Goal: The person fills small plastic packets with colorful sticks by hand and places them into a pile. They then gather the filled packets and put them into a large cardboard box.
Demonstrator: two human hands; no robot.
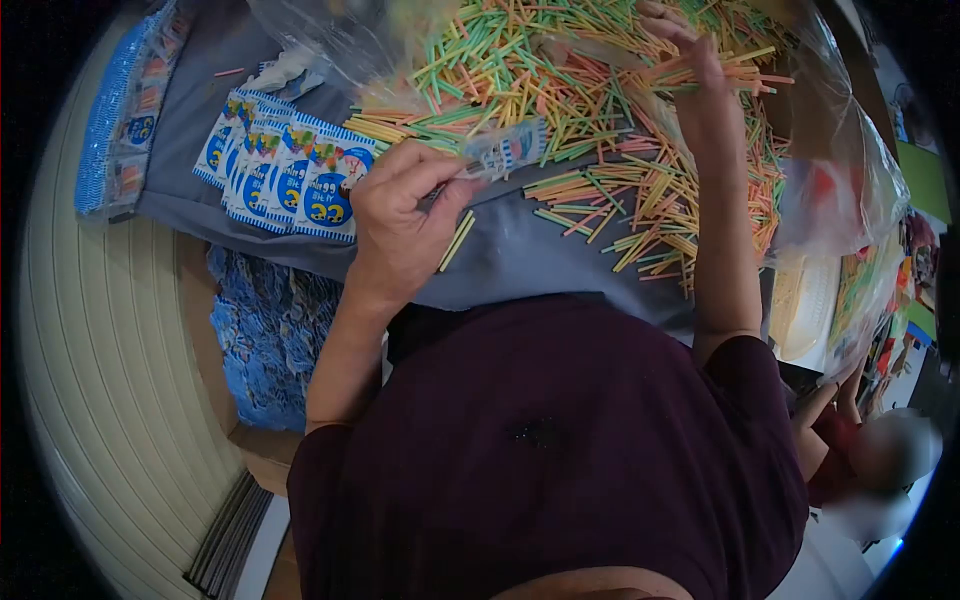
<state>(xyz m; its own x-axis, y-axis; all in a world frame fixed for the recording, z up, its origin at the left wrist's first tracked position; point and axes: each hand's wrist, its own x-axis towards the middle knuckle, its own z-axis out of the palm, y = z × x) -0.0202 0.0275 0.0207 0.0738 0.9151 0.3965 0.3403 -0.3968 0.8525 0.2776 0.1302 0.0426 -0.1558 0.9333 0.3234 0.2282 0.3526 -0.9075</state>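
Observation:
My left hand [405, 215] pinches a small clear plastic packet [508, 148] with blue-and-white print between thumb and fingers, at the near edge of a pile of sticks. My right hand [690, 55] reaches over the far right of that pile, fingers apart and low over the sticks. The pile [590, 110] is made of thin pastel sticks in green, yellow, orange and pink. Left of my left hand, several flat blue-and-white printed packets [325, 185] lie overlapped in a row. Two loose yellow sticks [457, 240] rest beside my left wrist.
Grey cloth [500, 265] covers the table. A bundle of blue packaging [125, 120] lies at the far left, above a cardboard box [262, 455] of blue wrappers [275, 340]. Clear plastic sheeting [850, 110] borders the pile. Another person [835, 450] is at the lower right.

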